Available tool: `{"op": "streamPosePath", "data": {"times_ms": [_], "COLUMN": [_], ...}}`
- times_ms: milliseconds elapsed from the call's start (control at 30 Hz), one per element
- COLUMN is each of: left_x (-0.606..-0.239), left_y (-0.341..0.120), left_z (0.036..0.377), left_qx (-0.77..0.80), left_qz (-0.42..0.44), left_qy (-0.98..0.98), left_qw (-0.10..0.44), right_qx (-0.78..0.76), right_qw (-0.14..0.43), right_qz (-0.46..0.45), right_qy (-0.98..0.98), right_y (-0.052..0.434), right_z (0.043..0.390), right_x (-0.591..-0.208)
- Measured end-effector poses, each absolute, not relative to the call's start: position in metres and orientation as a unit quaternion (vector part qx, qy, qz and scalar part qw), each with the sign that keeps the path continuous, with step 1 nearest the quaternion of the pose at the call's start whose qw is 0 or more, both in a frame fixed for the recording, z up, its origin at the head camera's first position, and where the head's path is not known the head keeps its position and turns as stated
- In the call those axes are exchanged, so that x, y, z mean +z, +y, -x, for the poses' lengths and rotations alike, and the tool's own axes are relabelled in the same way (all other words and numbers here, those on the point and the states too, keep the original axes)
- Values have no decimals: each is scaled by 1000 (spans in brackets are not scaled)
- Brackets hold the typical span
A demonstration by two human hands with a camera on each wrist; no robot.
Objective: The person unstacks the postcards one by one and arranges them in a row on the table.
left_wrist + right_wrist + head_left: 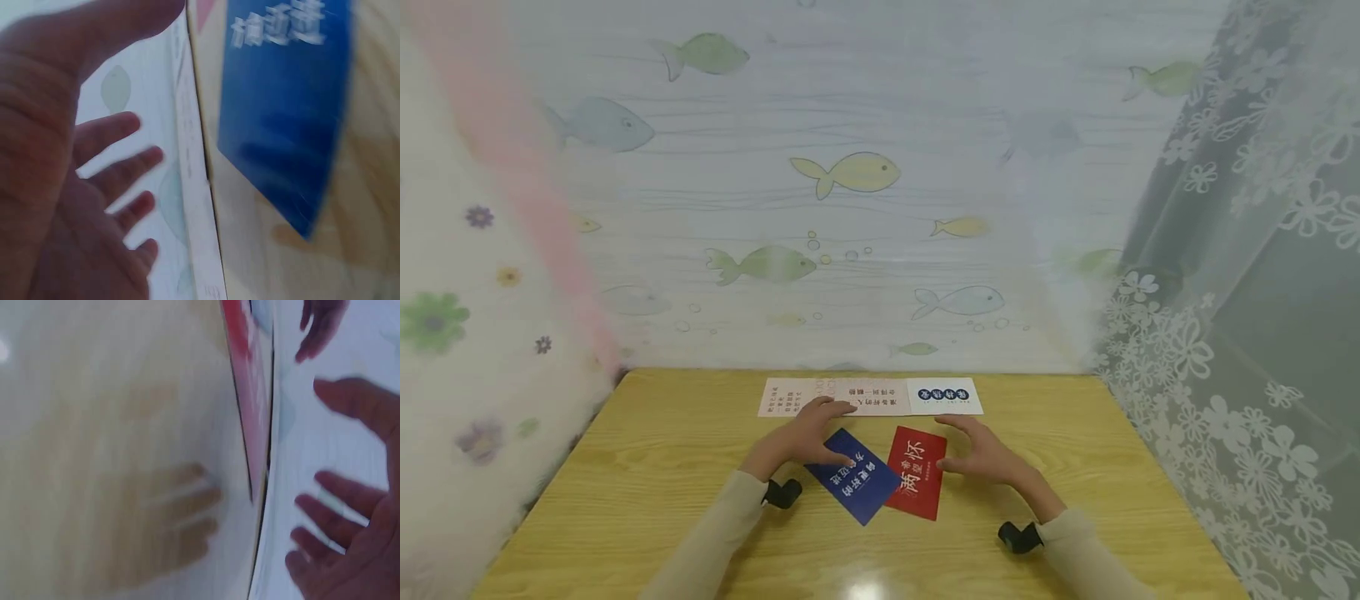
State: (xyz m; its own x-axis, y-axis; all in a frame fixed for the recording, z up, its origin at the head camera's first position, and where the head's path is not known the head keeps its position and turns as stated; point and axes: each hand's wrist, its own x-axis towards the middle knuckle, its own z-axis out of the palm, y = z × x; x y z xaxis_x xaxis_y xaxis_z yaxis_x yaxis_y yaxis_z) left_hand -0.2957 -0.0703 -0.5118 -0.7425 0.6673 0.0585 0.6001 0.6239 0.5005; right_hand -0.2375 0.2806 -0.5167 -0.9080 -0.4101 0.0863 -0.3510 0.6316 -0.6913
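Note:
A blue card (854,476) with white characters lies tilted on the wooden table (647,467), overlapping a red card (917,472) beside it. My left hand (815,435) hovers over the blue card's upper left corner with fingers spread, holding nothing. In the left wrist view that left hand (75,187) shows an open palm next to the blurred blue card (284,112). My right hand (981,450) is open just right of the red card, fingers relaxed. The right wrist view shows the right hand (350,525) open beside the red card's edge (247,394).
A long white folded leaflet (868,397) with a blue logo lies behind the cards near the table's far edge. A fish-patterned curtain (850,175) hangs behind the table, lace curtain (1240,350) at right, flowered cloth (467,350) at left.

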Motion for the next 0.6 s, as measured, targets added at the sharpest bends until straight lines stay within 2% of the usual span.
{"op": "streamPosePath", "data": {"times_ms": [300, 600], "left_x": [-519, -525], "left_y": [-96, -101], "left_z": [286, 284], "left_qx": [214, 217], "left_qz": [-336, -317], "left_qy": [913, 917], "left_qw": [86, 105], "right_qx": [-388, -344], "right_qw": [36, 58], "right_qz": [181, 156], "right_qy": [903, 924], "right_y": [236, 202], "right_z": [197, 171], "right_x": [-522, -532]}}
